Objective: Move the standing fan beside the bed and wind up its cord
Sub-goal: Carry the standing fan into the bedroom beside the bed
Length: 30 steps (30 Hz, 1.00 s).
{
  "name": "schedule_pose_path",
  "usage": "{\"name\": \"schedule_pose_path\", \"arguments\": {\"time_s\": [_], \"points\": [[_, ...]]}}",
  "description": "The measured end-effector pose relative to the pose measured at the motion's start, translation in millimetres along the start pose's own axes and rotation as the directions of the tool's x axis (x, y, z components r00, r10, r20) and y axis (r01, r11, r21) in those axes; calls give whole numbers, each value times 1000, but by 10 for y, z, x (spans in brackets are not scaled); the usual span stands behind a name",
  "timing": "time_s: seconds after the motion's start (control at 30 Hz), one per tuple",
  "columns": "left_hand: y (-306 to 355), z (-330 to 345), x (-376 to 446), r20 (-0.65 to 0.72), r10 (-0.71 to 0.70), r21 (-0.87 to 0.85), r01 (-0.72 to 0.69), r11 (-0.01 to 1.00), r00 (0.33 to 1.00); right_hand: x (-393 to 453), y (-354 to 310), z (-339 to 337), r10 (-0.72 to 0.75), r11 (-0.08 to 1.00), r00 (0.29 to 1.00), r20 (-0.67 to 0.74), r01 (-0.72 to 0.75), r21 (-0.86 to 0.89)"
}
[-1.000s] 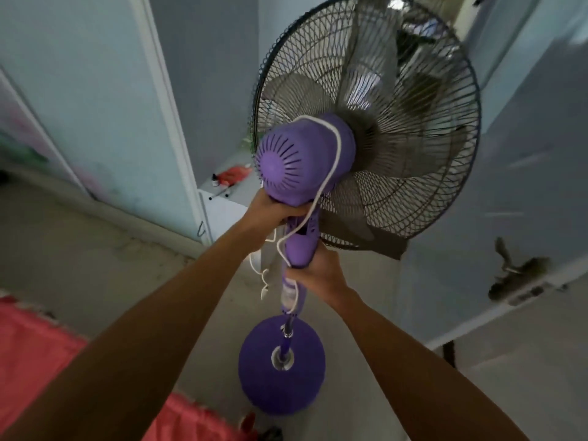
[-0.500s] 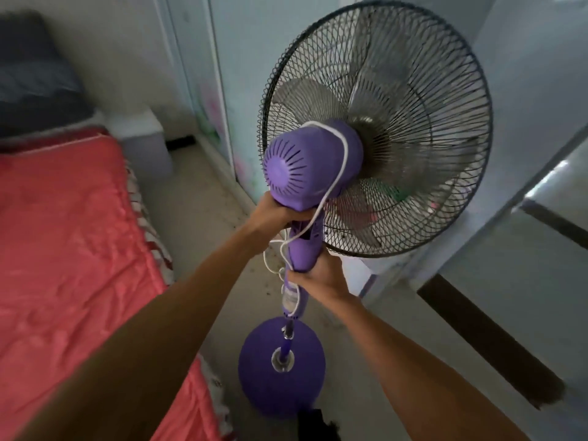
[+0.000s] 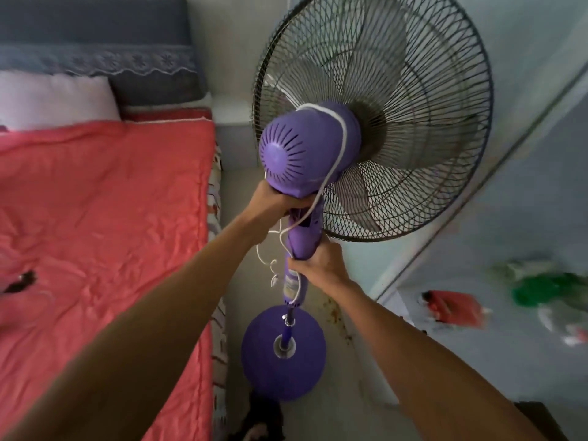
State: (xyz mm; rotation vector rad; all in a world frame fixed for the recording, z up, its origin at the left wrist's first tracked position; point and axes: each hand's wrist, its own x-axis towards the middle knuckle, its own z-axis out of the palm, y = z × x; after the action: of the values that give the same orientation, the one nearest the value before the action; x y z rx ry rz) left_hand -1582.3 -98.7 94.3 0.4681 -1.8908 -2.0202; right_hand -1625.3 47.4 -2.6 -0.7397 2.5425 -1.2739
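Note:
I hold a purple standing fan (image 3: 305,154) in front of me, its black wire cage facing away. My left hand (image 3: 273,202) grips the neck just under the motor housing. My right hand (image 3: 321,265) is closed around the purple control column lower down. The white cord (image 3: 337,144) is looped over the motor housing and hangs in loose coils beside the column. The round purple base (image 3: 283,367) is over the floor strip right of the bed (image 3: 105,218); whether it touches the floor I cannot tell.
The bed has a red cover, a white pillow (image 3: 54,97) and a grey headboard (image 3: 95,43). A pale nightstand (image 3: 235,135) stands at the bed's head. A light blue wall or cupboard (image 3: 525,218) is on the right, with red and green items (image 3: 455,307) blurred.
The view has swung left with the fan: the bed now fills the left side and the narrow floor strip lies under the base. Both hands keep the same grip.

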Motion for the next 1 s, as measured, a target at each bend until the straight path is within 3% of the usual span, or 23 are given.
{"name": "schedule_pose_path", "arguments": {"time_s": [0.47, 1.0], "points": [[61, -1423, 2823, -176, 11, -109, -30, 994, 984, 3098, -687, 888, -33, 997, 987, 158, 43, -63], [212, -2674, 6165, -299, 26, -70, -49, 996, 954, 6807, -1156, 1853, -71, 996, 964, 257, 81, -29]]}}
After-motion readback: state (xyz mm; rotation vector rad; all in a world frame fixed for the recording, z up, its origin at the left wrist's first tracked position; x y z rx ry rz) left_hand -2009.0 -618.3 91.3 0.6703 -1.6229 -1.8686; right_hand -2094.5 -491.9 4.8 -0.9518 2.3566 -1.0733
